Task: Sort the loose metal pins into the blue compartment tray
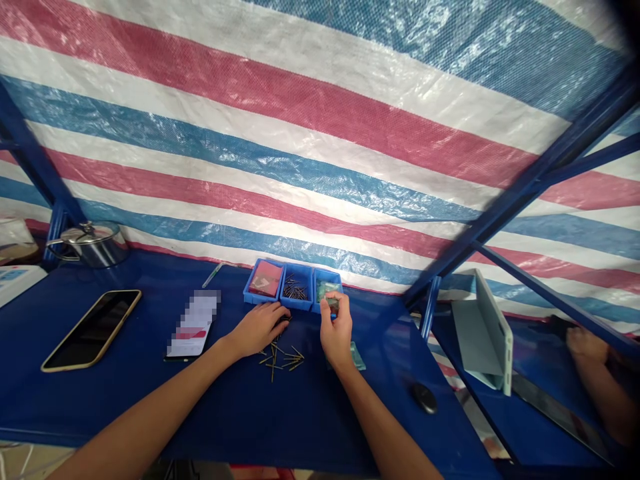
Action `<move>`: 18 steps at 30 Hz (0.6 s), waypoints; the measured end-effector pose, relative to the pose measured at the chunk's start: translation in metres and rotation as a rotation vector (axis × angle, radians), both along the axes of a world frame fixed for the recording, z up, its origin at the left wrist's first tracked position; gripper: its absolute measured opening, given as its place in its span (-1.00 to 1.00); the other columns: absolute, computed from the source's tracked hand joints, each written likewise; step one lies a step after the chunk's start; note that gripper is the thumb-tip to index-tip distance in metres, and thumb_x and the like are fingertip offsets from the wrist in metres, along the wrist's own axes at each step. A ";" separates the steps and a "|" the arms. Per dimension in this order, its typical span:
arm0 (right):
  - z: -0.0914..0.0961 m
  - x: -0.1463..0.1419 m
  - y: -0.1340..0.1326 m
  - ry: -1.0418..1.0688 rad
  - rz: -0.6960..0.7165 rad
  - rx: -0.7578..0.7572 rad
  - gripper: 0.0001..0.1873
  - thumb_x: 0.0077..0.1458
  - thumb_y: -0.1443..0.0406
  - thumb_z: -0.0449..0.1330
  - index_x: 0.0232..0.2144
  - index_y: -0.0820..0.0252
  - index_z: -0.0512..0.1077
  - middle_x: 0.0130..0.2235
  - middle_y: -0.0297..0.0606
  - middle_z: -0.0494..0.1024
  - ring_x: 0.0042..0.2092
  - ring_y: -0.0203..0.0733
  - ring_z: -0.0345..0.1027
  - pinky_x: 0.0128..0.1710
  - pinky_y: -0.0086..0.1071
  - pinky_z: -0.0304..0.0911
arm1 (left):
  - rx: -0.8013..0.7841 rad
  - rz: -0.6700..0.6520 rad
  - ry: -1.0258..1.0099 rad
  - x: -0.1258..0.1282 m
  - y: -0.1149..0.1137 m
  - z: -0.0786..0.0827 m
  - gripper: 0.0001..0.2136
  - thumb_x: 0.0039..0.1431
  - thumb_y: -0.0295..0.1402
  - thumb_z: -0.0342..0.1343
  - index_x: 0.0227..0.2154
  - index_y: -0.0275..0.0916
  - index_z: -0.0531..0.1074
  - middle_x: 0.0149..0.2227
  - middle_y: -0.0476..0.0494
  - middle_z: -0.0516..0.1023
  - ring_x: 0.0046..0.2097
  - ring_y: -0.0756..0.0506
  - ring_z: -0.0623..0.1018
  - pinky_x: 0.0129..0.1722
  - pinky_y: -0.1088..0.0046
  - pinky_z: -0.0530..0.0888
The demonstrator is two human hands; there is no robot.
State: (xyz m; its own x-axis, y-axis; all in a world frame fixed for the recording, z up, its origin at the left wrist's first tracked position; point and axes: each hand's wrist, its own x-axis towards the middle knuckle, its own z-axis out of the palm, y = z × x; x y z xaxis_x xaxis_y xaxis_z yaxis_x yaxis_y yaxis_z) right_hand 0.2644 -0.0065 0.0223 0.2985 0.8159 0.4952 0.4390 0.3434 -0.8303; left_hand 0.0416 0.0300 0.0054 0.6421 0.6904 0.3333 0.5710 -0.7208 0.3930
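My left hand rests palm down on the blue table just in front of the bins. Its fingers are curled over something small and dark, which they mostly cover. Thin brass-coloured screws or bits lie scattered beside it. At the right bin, which holds greenish plastic packets, my right hand has thumb and fingers closed together; what they pinch is unclear. A greenish plastic packet lies partly behind my right wrist. The middle bin contains many dark, thin pieces. Pink packets fill the left bin.
Left on the table are a lit phone, a dark phone, a pen and a steel pot. A black round object lies right. Beyond the frame post are a tablet stand and another person's hand.
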 end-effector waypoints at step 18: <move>-0.002 0.024 0.016 -0.305 -0.196 0.183 -0.66 0.44 0.14 0.09 -0.01 0.07 0.63 -0.19 -0.15 0.36 -0.09 -0.01 0.28 -0.03 -0.13 0.29 | -0.004 0.004 0.003 0.000 -0.001 0.001 -0.76 0.53 -0.22 -0.07 -0.01 -0.14 0.47 -0.09 -0.14 0.56 -0.08 -0.18 0.55 -0.02 0.28 0.44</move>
State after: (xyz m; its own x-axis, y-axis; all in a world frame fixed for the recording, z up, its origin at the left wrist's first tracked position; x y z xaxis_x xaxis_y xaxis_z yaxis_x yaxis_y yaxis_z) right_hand 0.2885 0.0090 0.0202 0.2567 0.6486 0.7165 0.7273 0.3586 -0.5852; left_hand 0.0416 0.0289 0.0069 0.6400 0.6945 0.3286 0.5751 -0.7166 0.3947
